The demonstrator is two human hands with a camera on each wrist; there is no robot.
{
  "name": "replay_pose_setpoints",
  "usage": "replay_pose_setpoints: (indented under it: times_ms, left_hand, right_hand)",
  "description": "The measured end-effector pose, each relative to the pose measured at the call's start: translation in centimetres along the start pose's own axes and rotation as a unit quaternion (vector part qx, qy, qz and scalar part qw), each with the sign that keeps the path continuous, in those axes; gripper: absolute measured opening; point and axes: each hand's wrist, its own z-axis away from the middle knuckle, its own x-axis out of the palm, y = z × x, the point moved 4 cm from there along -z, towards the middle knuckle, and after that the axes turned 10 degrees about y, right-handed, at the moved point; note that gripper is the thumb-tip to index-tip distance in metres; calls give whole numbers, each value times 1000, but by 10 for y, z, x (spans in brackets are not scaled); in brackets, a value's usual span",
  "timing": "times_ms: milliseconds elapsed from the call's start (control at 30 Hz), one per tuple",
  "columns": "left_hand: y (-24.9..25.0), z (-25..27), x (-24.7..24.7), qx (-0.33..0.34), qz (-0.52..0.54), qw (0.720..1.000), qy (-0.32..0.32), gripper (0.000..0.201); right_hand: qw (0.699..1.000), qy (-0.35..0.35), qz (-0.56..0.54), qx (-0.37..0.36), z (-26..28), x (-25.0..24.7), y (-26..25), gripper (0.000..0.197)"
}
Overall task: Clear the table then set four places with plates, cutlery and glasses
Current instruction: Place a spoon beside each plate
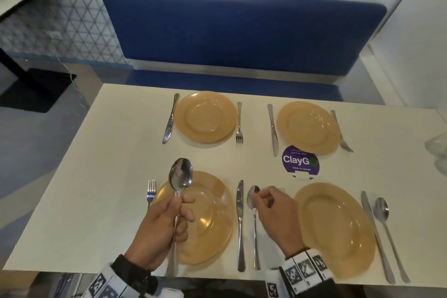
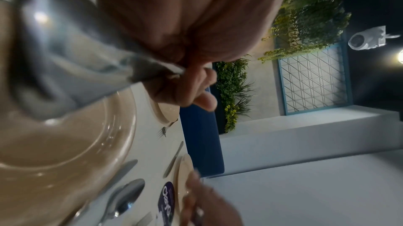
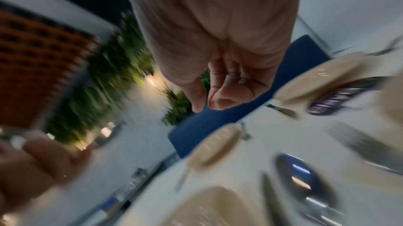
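Step in hand: spoons, place by place. Four tan plates sit on the worktop (image 1: 72, 176), each already with knife and fork.

Near-right plate (image 1: 335, 227) has its spoon. A second spoon (image 1: 253, 215) lies on the worktop just right of the near-left plate's knife (image 1: 240, 222).

Right hand (image 1: 278, 215) hovers over that spoon's bowl, fingers loosely curled. The right wrist view is smeared, but the grip looks released, holding nothing.

Left hand (image 1: 162, 230) has its grip clenched round the handles of the remaining spoons (image 1: 181, 176), bowls up, above the near-left plate (image 1: 208, 218). Probably two, stacked.

Next move, as I judge it: the far plates (image 1: 205, 117) and (image 1: 308, 127) lack spoons. Draw one from the left hand and lay it beside a far knife.

Spoons: polished steel, slender handles, reflective bowls. No glasses are set at the places yet.
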Motion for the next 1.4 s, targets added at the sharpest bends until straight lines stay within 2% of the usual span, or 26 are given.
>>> replay_pose_setpoints:
  times_ms: [67, 100, 167, 200, 300, 367, 433, 500, 567, 633, 733, 800, 900, 967, 1033, 1167, 1333, 1400]
  left_hand:
    - [1, 5, 10, -12, 2, 999, -37, 38]
    - [2, 8, 15, -15, 1, 998, -58, 39]
    - [7, 13, 22, -17, -10, 994, -103, 40]
    - [9, 14, 24, -17, -16, 992, -122, 40]
    - [16, 9, 18, -33, -20, 992, -120, 40]
    - [18, 0, 3, -47, -16, 994, -96, 40]
    - [20, -11, -14, -50, -33, 993, -101, 37]
    - [27, -24, -37, -51, -63, 990, -117, 35]
    - [43, -45, -65, -36, -83, 989, -117, 38]
    - [68, -77, -96, -10, -79, 993, -90, 43]
    - [102, -150, -142, 19, -87, 996, 4, 37]
    - [119, -201, -162, 21, -93, 994, 61, 31]
    - [140, -263, -178, 25, -104, 982, 155, 24]
    - [148, -288, -180, 34, -127, 974, 186, 26]
    - [150, -302, -174, 43, -163, 971, 170, 29]
    - [142, -323, -160, 40, -236, 962, 133, 28]
    - [142, -346, -138, 54, -324, 939, 106, 20]
    - [146, -355, -128, 62, -347, 931, 98, 17]
  right_hand:
    - [996, -45, -71, -16, -7, -1, -47, 20]
    - [992, -84, -91, -16, -8, 5, -67, 29]
    - [985, -143, -97, -27, -10, 21, -99, 42]
    - [983, -154, -91, -44, -11, 28, -110, 41]
    - [984, -135, -90, -72, -20, 45, -129, 25]
    - [989, -100, -86, -73, -30, 52, -133, 18]
    - [993, -59, -76, -68, -41, 58, -137, 16]
    - [993, -25, -109, -32, -51, 61, -143, 14]
    - [987, -27, -160, 17, -57, 66, -151, 10]
    - [981, -84, -166, 61, -54, 80, -158, 6]
    - [964, -218, -97, 120, -34, 131, -160, 10]
    - [941, -246, -110, 205, -17, 176, -156, 9]
    - [907, -184, -194, 326, -9, 240, -157, 4]
    - [880, -117, -252, 385, -11, 272, -162, 4]
    - [861, -63, -285, 416, -16, 296, -169, 7]
    - [850, 6, -300, 434, -32, 325, -177, 10]
    - [872, 29, -262, 412, -47, 334, -181, 32]
    - [867, 36, -261, 423, -44, 333, -182, 34]
